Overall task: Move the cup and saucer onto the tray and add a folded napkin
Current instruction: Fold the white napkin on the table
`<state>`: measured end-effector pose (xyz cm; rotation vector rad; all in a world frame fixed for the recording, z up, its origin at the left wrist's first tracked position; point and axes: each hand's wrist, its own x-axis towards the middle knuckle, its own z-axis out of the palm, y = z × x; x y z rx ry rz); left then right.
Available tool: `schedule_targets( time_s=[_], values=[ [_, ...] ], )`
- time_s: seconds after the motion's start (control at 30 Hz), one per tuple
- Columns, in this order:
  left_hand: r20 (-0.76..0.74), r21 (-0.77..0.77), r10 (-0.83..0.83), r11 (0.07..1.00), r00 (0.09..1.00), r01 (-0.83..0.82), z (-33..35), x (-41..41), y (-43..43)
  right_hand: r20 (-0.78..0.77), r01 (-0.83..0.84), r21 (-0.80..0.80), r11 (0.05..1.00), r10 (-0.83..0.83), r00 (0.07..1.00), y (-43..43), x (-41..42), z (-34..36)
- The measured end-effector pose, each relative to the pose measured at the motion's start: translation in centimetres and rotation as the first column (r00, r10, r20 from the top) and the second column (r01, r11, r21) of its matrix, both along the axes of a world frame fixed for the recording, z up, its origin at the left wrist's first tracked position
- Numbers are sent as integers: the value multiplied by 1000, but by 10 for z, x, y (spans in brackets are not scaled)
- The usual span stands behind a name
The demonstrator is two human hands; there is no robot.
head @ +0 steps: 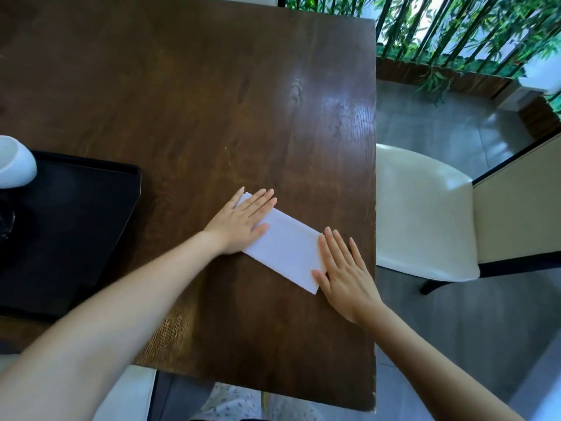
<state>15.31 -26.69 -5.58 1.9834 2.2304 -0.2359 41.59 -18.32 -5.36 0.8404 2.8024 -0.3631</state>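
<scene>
While both palms lay flat on it, the napkin (283,245) rested on the tabletop (212,101) as a folded white strip, its long axis running diagonally from upper left to lower right. The left hand (243,221) pressed the upper-left end and the right hand (343,273) pressed the lower-right end; the fingers (263,199) of both were stretched out flat, grasping nothing. The tray (100,208) sat to the left, well apart from the napkin, so the left hand was the nearer one to carry it across. A white cup (13,161) showed at the tray's far left edge, cut off by the frame; the saucer could not be made out. The fold looked finished or nearly so, with the transfer to the tray not yet done.
</scene>
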Motion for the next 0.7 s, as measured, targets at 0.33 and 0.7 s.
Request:
schedule_targets(
  time_s=[0.33, 0.7],
  values=[
    [-268, -66, -280, 960, 922, 272, 25, -14, 24, -87, 39, -21, 999, -40, 995, -87, 11, 10],
    [175, 443, -18, 894, 984, -63, 21, 128, -117, -237, -339, 273, 901, 404, 884, -33, 15, 17]
  ],
)
